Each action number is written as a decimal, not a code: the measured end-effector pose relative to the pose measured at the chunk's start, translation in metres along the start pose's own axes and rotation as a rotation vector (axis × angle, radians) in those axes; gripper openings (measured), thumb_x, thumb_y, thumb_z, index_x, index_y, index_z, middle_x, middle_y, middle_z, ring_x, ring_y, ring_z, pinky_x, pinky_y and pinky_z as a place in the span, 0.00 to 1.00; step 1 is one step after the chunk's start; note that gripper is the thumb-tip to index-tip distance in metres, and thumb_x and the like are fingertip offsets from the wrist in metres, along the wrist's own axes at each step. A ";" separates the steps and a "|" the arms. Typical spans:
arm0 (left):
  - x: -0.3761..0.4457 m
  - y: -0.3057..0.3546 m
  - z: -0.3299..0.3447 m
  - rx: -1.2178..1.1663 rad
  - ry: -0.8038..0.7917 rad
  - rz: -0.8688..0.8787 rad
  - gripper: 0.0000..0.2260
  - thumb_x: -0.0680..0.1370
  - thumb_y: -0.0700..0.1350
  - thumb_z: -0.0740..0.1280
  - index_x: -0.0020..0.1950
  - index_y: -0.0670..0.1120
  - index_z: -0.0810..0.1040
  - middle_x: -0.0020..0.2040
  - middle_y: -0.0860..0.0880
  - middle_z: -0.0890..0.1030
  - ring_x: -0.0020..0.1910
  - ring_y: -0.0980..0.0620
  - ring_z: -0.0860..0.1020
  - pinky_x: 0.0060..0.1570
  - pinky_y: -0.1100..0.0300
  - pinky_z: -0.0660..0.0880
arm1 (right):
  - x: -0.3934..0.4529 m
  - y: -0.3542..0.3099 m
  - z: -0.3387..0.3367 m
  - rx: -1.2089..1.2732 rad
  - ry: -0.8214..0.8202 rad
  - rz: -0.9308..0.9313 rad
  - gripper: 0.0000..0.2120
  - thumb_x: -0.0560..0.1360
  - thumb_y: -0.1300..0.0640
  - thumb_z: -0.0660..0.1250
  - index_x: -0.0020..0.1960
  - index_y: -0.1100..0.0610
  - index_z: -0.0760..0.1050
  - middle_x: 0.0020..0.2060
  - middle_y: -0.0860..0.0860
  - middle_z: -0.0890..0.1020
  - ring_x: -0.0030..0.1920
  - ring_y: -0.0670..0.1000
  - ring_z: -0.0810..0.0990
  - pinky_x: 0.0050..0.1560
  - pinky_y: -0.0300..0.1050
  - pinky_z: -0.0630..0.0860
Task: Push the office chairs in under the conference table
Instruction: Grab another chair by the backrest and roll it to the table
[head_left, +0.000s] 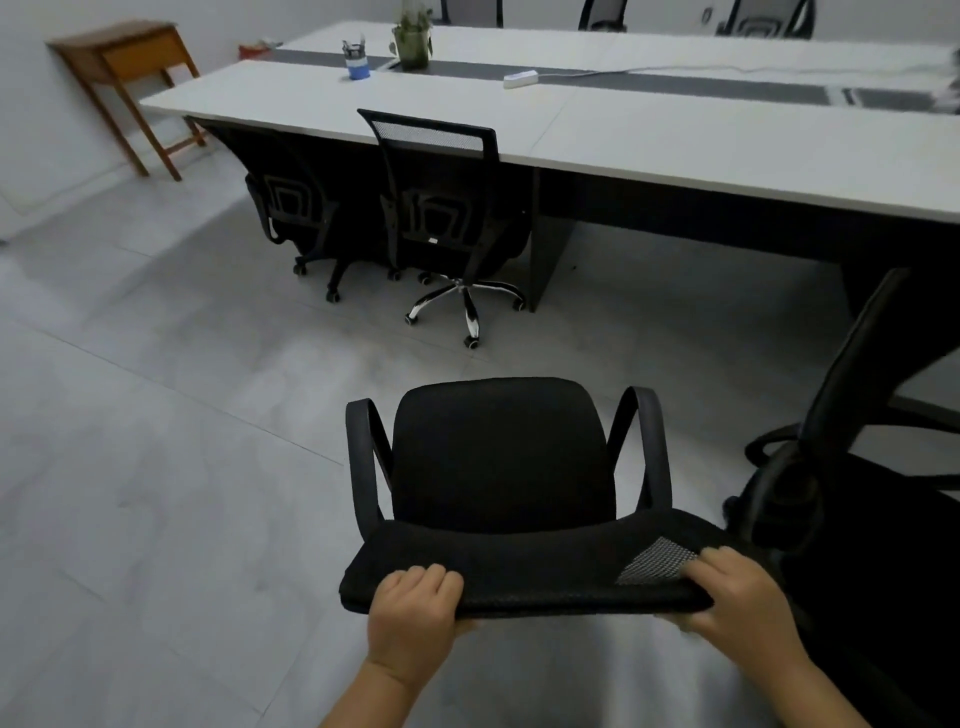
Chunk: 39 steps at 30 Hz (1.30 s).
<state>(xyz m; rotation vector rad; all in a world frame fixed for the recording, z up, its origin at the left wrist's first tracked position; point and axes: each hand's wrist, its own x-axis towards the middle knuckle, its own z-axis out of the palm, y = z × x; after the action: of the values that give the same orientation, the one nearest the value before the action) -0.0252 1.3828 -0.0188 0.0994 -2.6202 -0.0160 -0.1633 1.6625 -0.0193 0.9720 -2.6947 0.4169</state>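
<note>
A black mesh office chair (501, 462) with two armrests stands on the floor right in front of me, well short of the long white conference table (675, 140). My left hand (413, 616) grips the top edge of its backrest at the left end. My right hand (740, 597) grips the same edge at the right end. Two black chairs sit under the table's left part: one (291, 197) far left, one (447, 208) with a chrome base beside it. Another black chair (841, 415) stands at the right, away from the table.
A wooden side table (124, 62) stands against the wall at the far left. On the conference table are a pen cup (356, 60), a potted plant (413, 36) and a white power strip (519, 78) with its cable. More chairs line the far side. Grey tiled floor spreads to the left.
</note>
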 end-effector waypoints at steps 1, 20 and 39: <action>0.007 -0.003 0.006 0.000 0.004 0.014 0.34 0.77 0.64 0.44 0.25 0.46 0.76 0.22 0.50 0.74 0.19 0.51 0.73 0.33 0.60 0.59 | 0.005 0.002 0.003 -0.023 0.000 0.006 0.23 0.45 0.46 0.82 0.24 0.59 0.74 0.21 0.51 0.74 0.21 0.53 0.73 0.26 0.39 0.69; 0.248 -0.072 0.136 0.057 -0.243 0.160 0.22 0.48 0.63 0.78 0.26 0.47 0.77 0.24 0.52 0.76 0.23 0.53 0.76 0.34 0.60 0.60 | 0.186 0.080 0.061 -0.085 0.186 0.111 0.38 0.75 0.33 0.41 0.26 0.56 0.77 0.23 0.50 0.78 0.23 0.52 0.77 0.24 0.38 0.71; 0.486 -0.105 0.273 -0.237 -0.026 0.418 0.32 0.76 0.66 0.47 0.25 0.47 0.75 0.23 0.51 0.74 0.23 0.53 0.73 0.33 0.61 0.61 | 0.353 0.169 0.096 -0.315 0.243 0.320 0.39 0.76 0.35 0.42 0.24 0.58 0.76 0.22 0.53 0.77 0.32 0.52 0.69 0.33 0.44 0.58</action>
<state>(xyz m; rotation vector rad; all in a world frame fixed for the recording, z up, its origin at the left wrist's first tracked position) -0.5739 1.2403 -0.0178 -0.5318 -2.5914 -0.1814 -0.5494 1.5486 -0.0254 0.3793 -2.5850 0.1462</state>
